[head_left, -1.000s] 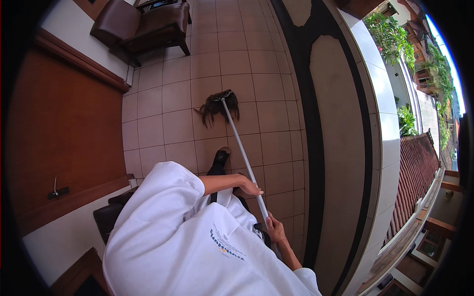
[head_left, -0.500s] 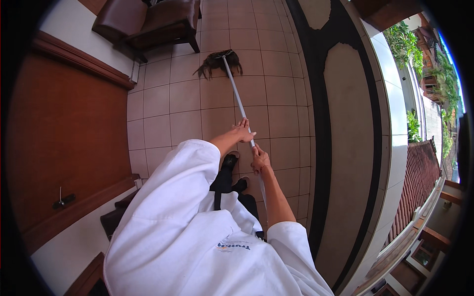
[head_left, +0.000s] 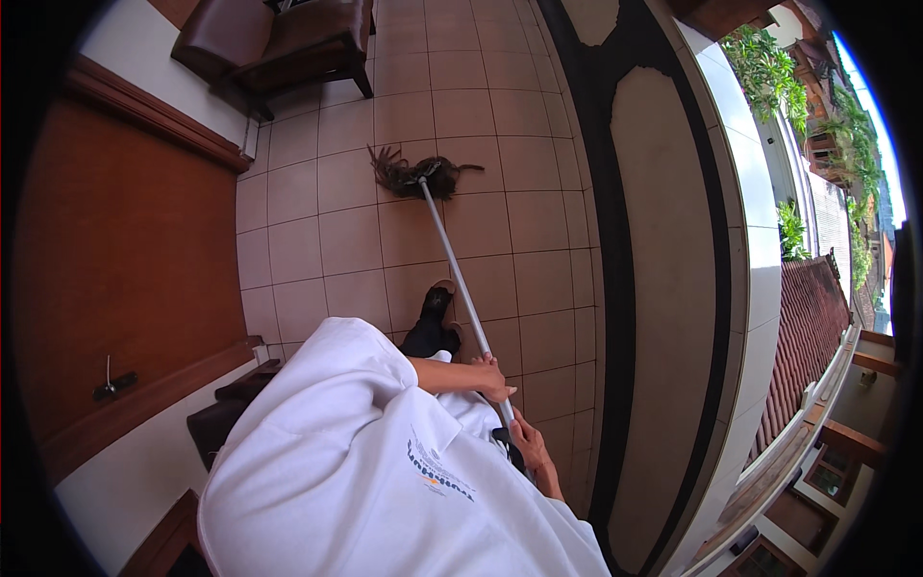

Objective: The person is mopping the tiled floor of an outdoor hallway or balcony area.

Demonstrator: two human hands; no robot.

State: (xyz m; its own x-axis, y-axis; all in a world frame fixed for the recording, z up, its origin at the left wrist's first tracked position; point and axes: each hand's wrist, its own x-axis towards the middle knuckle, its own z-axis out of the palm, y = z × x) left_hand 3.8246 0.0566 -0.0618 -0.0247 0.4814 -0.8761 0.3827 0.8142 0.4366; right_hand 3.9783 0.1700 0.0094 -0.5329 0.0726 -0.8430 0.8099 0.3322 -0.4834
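Note:
A mop with dark, stringy strands (head_left: 437,178) lies on the tiled floor (head_left: 404,240) ahead of me, its strands fanned out to both sides. From its head a light grey handle (head_left: 454,264) slants back toward my body. My left hand (head_left: 493,378) is closed around the handle in front of my shirt. Lower down the same handle, my right hand (head_left: 529,442) grips it close to my right side. Beyond that grip the handle's end is hidden. My feet in dark footwear (head_left: 436,303) stand just left of the handle.
A brown padded chair (head_left: 288,48) with dark legs stands at the far left, near a closed wooden door (head_left: 135,260). Along the right runs a low ledge (head_left: 668,240) with black edging. Behind my left arm, another dark seat (head_left: 216,423) is partly visible.
Both hands have drawn back toward my body along with the handle. The mop head has slid nearer across the tiles, and its strands now spread wider.

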